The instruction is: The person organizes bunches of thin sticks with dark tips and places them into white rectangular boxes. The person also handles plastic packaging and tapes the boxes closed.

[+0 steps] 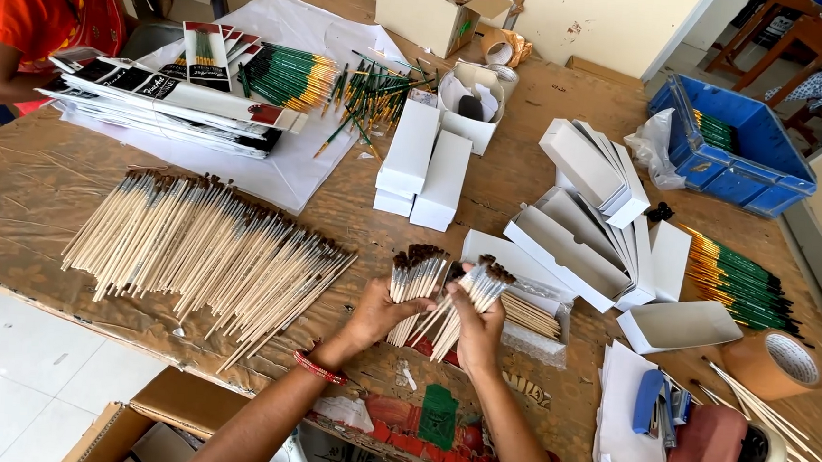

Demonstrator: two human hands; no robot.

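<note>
The left hand (374,316) has its grip closed around a bundle of wooden-handled brushes (415,274), bristle ends up, while the right hand (477,332) grips a second, fanned bunch of brushes (477,290) just beside the first; both sit near the front edge of the bench (33,189). Close to the left of the hands lies a broad heap of loose brushes (205,252), spread slantwise and reaching almost to the front edge. Just behind and to the right of the hands is an open white box (535,310) with more brushes in it, and beyond it a stack of open white cartons (591,242). Closed white boxes (424,165) stand further back in the middle. To the right lie green-handled brushes (736,279), a roll of brown tape (772,363) and a blue crate (734,151). Another person in orange (34,18) stands at the far left corner beside flat card packs (167,102). Bare bench shows at the left and between the heap and the closed boxes.
</note>
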